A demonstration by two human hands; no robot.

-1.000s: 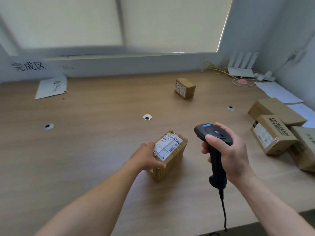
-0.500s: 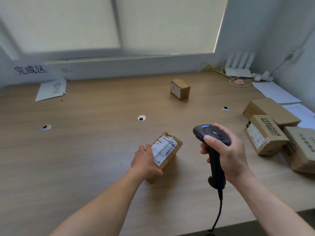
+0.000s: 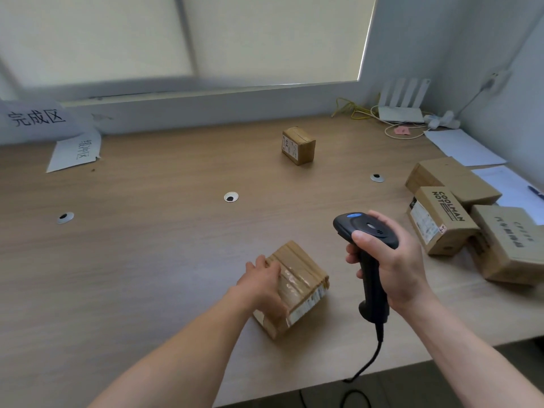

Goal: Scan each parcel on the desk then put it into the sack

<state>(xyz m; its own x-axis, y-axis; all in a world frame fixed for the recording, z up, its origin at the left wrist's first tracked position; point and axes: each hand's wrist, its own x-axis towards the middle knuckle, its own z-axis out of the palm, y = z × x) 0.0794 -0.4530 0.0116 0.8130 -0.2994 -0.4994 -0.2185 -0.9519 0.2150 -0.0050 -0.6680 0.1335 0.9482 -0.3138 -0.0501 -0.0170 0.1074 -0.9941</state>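
Our left hand [image 3: 262, 281] grips the parcel [image 3: 297, 278] on the tabletop [image 3: 147, 260], just left of our right hand [image 3: 394, 269], which is clamped round the scanner [image 3: 365, 228]. Risk: the label [image 3: 307, 306] sits on the parcel's near side face, off the scanner's aim, so the read may fail. We see no sack.

White router [image 3: 401, 114], papers [image 3: 462, 147], back right

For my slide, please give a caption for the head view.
Left hand grips a parcel on the desk; right hand holds a scanner beside it.
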